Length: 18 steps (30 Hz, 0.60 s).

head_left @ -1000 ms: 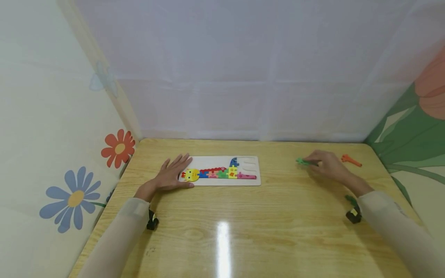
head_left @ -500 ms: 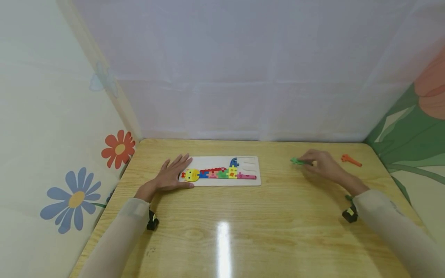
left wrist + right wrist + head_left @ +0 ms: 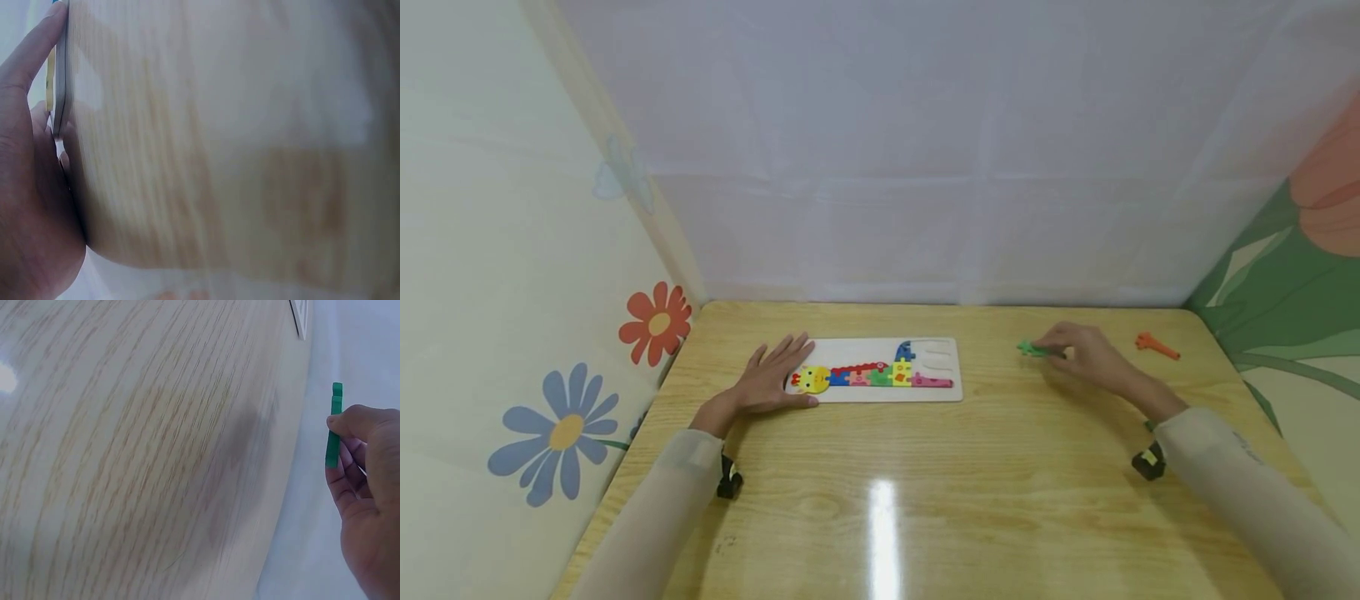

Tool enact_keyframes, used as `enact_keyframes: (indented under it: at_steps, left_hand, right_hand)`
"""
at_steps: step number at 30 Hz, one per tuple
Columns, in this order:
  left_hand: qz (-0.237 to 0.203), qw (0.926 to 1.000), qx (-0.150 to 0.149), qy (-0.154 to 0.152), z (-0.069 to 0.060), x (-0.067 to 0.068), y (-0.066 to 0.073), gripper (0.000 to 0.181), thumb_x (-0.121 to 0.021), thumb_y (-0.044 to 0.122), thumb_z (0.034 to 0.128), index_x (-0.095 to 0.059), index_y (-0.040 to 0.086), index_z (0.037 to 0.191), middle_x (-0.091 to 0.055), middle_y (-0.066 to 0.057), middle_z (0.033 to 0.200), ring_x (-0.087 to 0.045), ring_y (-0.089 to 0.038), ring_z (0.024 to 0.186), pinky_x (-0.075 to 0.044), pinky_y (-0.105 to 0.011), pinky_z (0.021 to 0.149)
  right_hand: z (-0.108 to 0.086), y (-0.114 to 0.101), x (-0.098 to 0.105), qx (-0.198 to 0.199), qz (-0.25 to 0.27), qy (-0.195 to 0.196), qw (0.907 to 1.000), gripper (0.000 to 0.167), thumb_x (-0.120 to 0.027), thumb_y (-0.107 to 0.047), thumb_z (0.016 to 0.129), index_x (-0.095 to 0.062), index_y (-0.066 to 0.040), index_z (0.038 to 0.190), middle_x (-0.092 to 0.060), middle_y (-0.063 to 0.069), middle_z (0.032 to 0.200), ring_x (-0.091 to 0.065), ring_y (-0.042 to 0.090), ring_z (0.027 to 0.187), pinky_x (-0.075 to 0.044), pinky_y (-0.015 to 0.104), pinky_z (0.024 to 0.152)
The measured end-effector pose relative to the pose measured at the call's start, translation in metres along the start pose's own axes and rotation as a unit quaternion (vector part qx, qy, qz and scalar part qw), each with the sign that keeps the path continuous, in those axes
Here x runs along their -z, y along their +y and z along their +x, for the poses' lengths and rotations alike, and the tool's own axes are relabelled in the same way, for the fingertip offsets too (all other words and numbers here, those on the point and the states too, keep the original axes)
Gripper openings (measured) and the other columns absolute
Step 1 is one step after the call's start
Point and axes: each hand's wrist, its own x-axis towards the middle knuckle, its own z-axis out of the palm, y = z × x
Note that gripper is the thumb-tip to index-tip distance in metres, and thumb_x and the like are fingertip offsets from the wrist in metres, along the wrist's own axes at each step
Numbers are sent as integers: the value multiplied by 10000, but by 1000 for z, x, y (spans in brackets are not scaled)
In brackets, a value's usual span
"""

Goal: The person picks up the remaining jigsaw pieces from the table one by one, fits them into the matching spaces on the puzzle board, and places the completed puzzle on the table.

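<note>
A white puzzle board (image 3: 865,345) lies on the table, with colourful giraffe pieces set in it and bare leg-shaped recesses near its right end. My left hand (image 3: 769,379) rests on the board's left end, fingers spread and straight beside the yellow giraffe head (image 3: 813,379). In the left wrist view the thumb lies along the board's edge (image 3: 60,81). My right hand (image 3: 1086,354) pinches a green puzzle piece (image 3: 1030,349) between thumb and fingers, to the right of the board. The right wrist view shows that green piece (image 3: 334,431) edge-on, held above the table.
An orange puzzle piece (image 3: 1158,346) lies on the wooden table (image 3: 1000,483) right of my right hand. A pale cloth wall (image 3: 880,208) stands behind the table's back edge, with flower-printed sheets (image 3: 658,323) at both sides.
My right hand has moved a little to the left with the green puzzle piece. The left hand and the board have stayed in place.
</note>
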Motion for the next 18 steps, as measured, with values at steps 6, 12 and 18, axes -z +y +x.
enact_keyframes:
  at_steps: [6, 12, 18]
  left_hand:
    - [5, 10000, -64, 47, 1, -1, -1, 1114, -723, 657, 896, -190, 107, 1705, -96, -135, 1783, -21, -404, 1639, 47, -708, 1236]
    - [-51, 10000, -53, 36, 0, 0, -1, 1116, -732, 646, 894, -187, 108, 1706, -92, -130, 1785, -14, -397, 1640, 57, -702, 1237]
    - [-22, 10000, -36, 6, 1, -1, -3, 1118, -723, 658, 897, -180, 111, 1707, -85, -129, 1786, -8, -398, 1640, 61, -699, 1238]
  right_hand:
    - [5, -4, -2, 166, 29, 44, 9998, 327, -848, 134, 784, -809, 25, 1089, -756, 106, 951, -660, 168, 760, -516, 271, 607]
    - [9, -8, -5, 211, 64, 13, 9998, 321, -845, 128, 793, -812, 17, 1093, -756, 96, 948, -669, 186, 779, -524, 286, 613]
    - [14, -10, -9, 248, 121, 25, 9996, 321, -850, 129, 786, -812, 17, 1085, -755, 103, 947, -655, 164, 759, -542, 303, 607]
